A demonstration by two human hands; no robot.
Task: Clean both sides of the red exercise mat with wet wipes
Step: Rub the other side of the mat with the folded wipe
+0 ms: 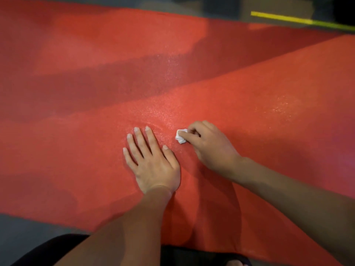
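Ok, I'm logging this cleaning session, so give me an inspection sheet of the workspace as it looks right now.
Surface: red exercise mat spread on a grey floor, with glistening patches beyond the hands.
Job's things: crumpled white wipe against the mat.
Clutter: nothing seen.
Hands: left hand flat on the mat, fingers straight; right hand pinches the wipe.
Cables: nothing seen.
Surroundings: yellow floor line past the far edge; dark blurred shapes at the top.

The mat [96, 54] is red with a fine pebbled grain, banded by darker red shadow and glistening in pale specks. The wipe [181, 136] is white. The floor [23, 233] is grey, crossed by a yellow stripe [288, 18] turning greenish rightward.
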